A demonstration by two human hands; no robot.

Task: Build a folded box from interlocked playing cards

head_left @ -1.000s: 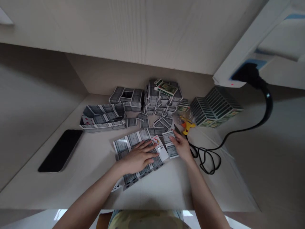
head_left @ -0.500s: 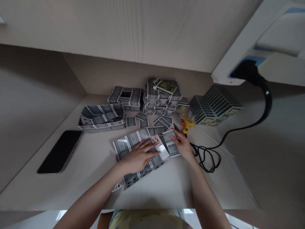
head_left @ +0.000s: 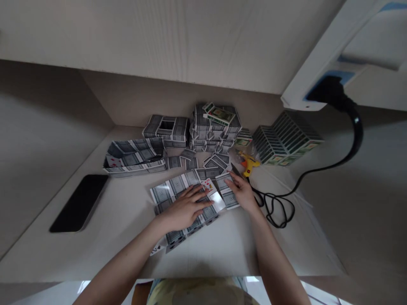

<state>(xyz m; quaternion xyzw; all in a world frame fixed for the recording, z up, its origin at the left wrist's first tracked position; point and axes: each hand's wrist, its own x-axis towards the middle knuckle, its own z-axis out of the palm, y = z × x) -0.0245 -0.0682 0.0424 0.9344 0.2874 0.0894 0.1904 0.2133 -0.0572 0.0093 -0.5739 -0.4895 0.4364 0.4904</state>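
My left hand lies flat with fingers spread on a sheet of joined playing cards, most showing grey patterned backs. One face-up card shows beside its fingertips. My right hand grips the right edge of a smaller piece of two joined playing cards, which sits against the sheet's right end. Its fingertips rest on the upper card. Loose folded cards lie just beyond both hands. A yellow glue gun lies close behind my right hand.
An open box built of cards stands at the left, near a black phone. Further card boxes and stacked card packs line the back. A black cord coils at the right. A shelf overhangs the table.
The view has shifted very slightly. Both hands and the cards stay nearly where they were.
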